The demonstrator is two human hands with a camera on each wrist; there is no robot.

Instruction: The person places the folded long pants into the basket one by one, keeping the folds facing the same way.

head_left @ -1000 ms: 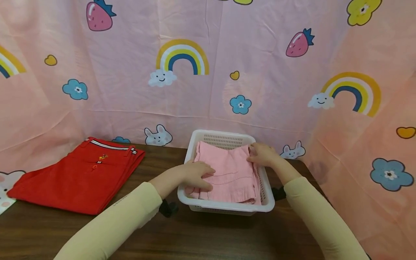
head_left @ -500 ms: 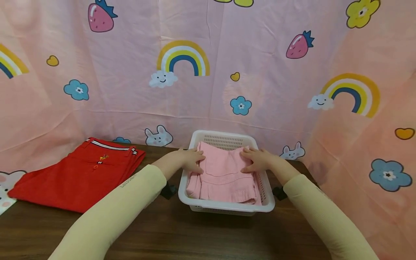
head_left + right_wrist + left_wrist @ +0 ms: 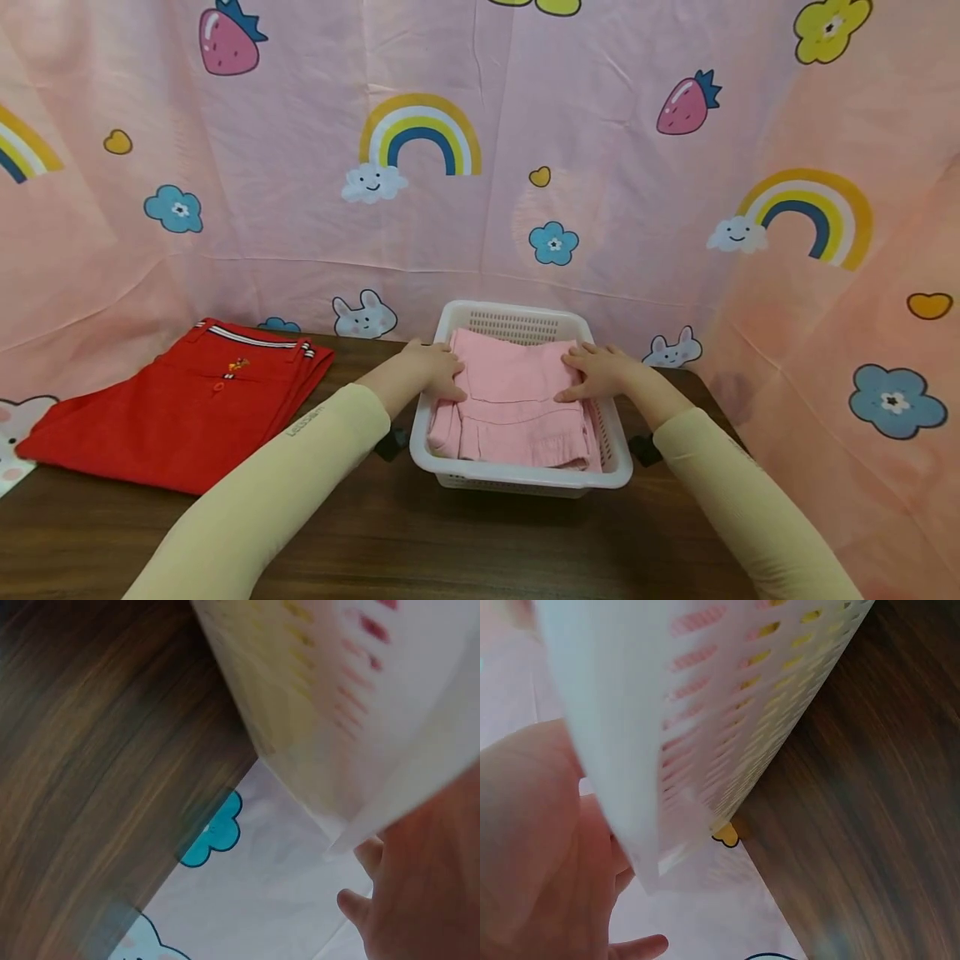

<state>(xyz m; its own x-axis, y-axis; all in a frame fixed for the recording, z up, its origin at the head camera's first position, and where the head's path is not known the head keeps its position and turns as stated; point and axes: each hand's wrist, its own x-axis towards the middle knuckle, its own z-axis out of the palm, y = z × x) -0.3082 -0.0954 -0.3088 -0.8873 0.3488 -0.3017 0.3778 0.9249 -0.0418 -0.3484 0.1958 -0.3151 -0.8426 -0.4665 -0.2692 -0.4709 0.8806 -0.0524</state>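
Note:
A folded pink garment [image 3: 517, 417] with dark stitch lines lies in a white plastic basket [image 3: 517, 476] with slotted walls. My left hand [image 3: 437, 368] reaches over the basket's left rim, its fingers resting on the garment's left edge. Opposite it, my right hand [image 3: 600, 371] lies over the right rim with spread fingers on the garment's upper right part. In the left wrist view, pink and yellow show through the slots of the basket wall [image 3: 697, 735], and the left hand [image 3: 540, 855] is beside the rim. The right wrist view shows part of the right hand [image 3: 424, 885] behind the rim.
Folded red trousers [image 3: 172, 408] with a striped waistband lie on the dark wooden table [image 3: 420, 550], left of the basket. A pink printed cloth [image 3: 300, 208] hangs along the back and sides.
My left hand has moved back along the garment's left edge. My right hand has come inward from the far right corner onto the garment. The basket and red trousers stay put.

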